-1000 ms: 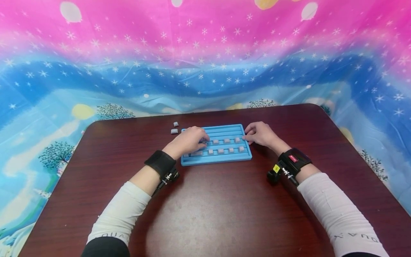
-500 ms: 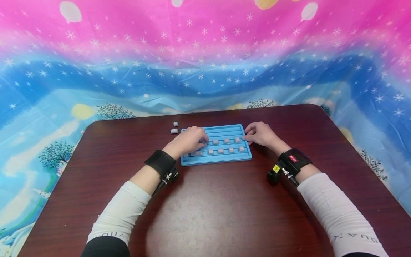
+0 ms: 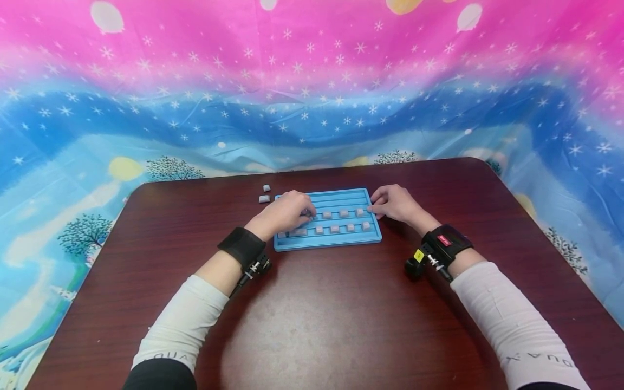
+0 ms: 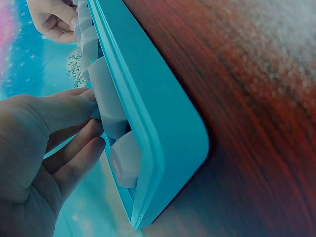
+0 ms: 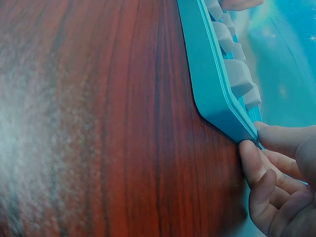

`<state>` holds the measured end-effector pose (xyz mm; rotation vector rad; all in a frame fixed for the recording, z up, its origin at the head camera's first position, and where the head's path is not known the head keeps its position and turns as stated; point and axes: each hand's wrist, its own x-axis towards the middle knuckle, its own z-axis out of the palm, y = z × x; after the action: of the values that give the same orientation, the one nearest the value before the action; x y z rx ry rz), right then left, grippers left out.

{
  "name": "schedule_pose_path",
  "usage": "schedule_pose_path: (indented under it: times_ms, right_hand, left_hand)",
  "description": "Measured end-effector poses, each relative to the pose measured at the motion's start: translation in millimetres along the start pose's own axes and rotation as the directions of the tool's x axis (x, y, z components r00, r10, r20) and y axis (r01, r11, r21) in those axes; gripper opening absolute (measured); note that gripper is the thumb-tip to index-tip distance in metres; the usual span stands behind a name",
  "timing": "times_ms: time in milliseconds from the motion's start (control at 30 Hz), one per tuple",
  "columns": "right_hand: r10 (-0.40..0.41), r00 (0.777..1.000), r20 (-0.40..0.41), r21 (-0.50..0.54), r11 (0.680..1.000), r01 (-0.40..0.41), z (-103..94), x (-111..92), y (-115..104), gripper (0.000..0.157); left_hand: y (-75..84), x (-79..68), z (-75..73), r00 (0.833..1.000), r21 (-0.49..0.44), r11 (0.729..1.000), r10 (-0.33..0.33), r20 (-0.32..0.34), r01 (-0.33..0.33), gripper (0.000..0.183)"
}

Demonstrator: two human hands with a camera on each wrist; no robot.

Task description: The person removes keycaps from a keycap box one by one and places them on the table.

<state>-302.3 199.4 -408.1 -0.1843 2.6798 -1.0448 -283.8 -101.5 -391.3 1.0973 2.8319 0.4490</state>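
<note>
A light-blue ridged tray (image 3: 336, 241) lies on the table, with two rows of grey keycaps (image 3: 335, 229) set along its ridges. My left hand (image 3: 287, 211) reaches over the tray's left half. Its thumb and fingertips pinch at the left end of the farther row, on a keycap mostly hidden by the fingers. In the left wrist view, a long keycap (image 4: 107, 98) and a smaller marked keycap (image 4: 126, 160) sit in the nearer row beside those fingers. My right hand (image 3: 395, 203) pinches the tray's right edge between thumb and fingers, near the end keycap (image 3: 360, 212).
Two loose keycaps, one farther back (image 3: 266, 188) and one nearer (image 3: 264, 199), lie on the dark wooden table (image 3: 312, 314) left of the tray's back corner. A patterned cloth (image 3: 302, 108) hangs behind the table. Both wrists wear black straps with cameras.
</note>
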Motion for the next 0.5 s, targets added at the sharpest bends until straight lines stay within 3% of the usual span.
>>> schedule_pose_path:
  times_ms: [500]
  right_hand:
    - [-0.004,1.0,0.001,-0.002,1.0,0.004,-0.1,0.6,0.6,0.031]
  left_hand:
    - [-1.4,-6.8,-10.1,1.0,0.026,0.999,0.02,-0.022,-0.019,0.019]
